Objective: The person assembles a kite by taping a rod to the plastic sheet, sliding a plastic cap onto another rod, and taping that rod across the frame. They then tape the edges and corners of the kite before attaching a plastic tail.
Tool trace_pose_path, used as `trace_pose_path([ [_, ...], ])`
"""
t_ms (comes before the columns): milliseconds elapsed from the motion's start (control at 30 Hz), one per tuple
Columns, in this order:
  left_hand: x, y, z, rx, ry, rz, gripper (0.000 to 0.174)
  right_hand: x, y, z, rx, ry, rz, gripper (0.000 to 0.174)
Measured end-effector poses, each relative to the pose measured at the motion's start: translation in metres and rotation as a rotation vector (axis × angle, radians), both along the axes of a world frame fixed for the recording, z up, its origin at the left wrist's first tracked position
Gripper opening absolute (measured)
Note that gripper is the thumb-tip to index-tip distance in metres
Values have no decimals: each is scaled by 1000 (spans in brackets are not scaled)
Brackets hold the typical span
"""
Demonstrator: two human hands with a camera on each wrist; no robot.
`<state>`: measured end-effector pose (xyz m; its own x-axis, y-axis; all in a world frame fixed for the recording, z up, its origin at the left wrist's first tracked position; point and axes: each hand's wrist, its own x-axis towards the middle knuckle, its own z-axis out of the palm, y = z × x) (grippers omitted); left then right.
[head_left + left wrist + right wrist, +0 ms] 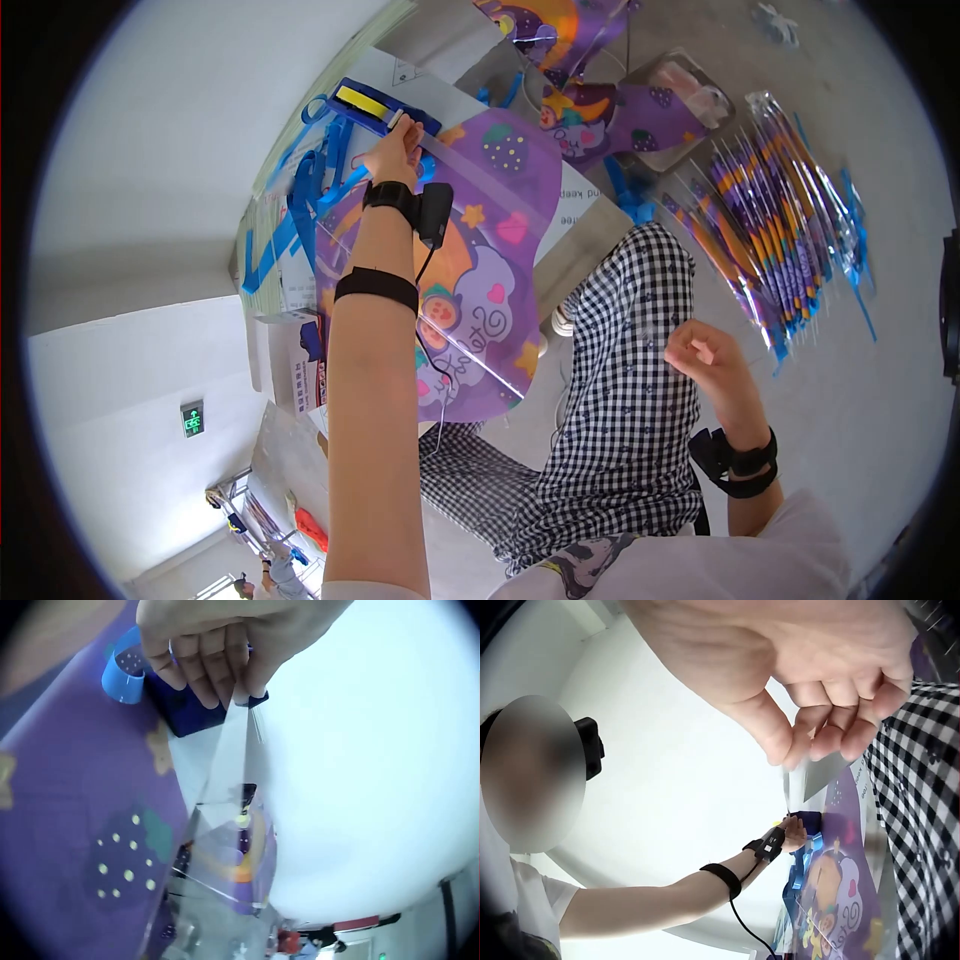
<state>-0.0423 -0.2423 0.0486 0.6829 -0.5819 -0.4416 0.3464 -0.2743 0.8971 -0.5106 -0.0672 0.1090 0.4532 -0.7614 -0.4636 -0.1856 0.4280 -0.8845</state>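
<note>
A strip of clear tape (231, 754) stretches between my two hands. At the blue tape dispenser (362, 101) with its yellow roll, my left hand (395, 152) pinches the strip between thumb and fingertips. My right hand (718, 368) is out above the checkered trousers, its thumb and fingers pinching the other end of the tape (796, 778). Beneath the left arm lies a purple printed sheet (535, 165) with a strawberry, stars and cartoon lettering. A loop of blue ribbon (124, 681) sits beside the dispenser.
Blue strips (305, 190) lie left of the purple sheet. On the floor to the right is a row of wrapped purple-orange packs (775, 225). A tray (665, 160) and more printed sheets (575, 120) stand farther off. A cardboard box (290, 365) is at the lower left.
</note>
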Motion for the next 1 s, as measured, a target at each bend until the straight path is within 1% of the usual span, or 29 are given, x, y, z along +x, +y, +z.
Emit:
trace_pose_path([
  [33, 1, 2, -1, 32, -73, -9, 17, 2, 2, -2, -32, 17, 26, 19],
  [133, 5, 15, 3, 287, -449, -295, 19, 3, 6, -4, -74, 41, 70, 17],
  [167, 0, 22, 3, 221, -407, -252, 24, 1, 6, -1, -80, 47, 79, 17],
  [267, 15, 40, 49, -104, -132, -160, 25, -1, 14, 14, -132, -50, 79, 13],
  [333, 49, 55, 89, -266, -193, -208, 28, 7, 21, 28, -29, -121, 111, 12],
  [400, 67, 94, 150, -481, -228, -371, 27, 21, 30, 35, 46, -201, 174, 10],
  [467, 135, 122, 198, -663, 266, -724, 41, 43, 41, 30, 76, -294, 246, 8],
  [533, 149, 162, 246, -649, 62, -462, 39, 72, 54, 26, 90, -378, 290, 6],
  [600, 144, 202, 267, -725, 96, -612, 37, 98, 66, 22, 149, -446, 342, 8],
  [633, 156, 215, 268, -714, 161, -595, 35, 110, 71, 16, 179, -437, 357, 9],
  [700, 171, 235, 260, -619, -86, -470, 34, 127, 84, 5, 241, -418, 372, 11],
  [733, 174, 240, 255, -574, -212, -411, 34, 133, 86, 2, 314, -390, 368, 13],
  [767, 175, 247, 241, -504, -424, -281, 34, 137, 89, 0, 387, -362, 361, 14],
  [800, 174, 252, 229, -484, -421, -236, 34, 139, 93, -4, 469, -332, 349, 16],
  [867, 176, 257, 205, -440, -416, -160, 34, 139, 97, -20, 492, -274, 352, 23],
  [967, 222, 268, 168, -419, -402, -315, 35, 136, 102, -13, 408, -163, 338, 23],
  [1000, 215, 268, 163, -369, -470, -285, 35, 136, 101, -14, 341, -96, 357, 22],
])
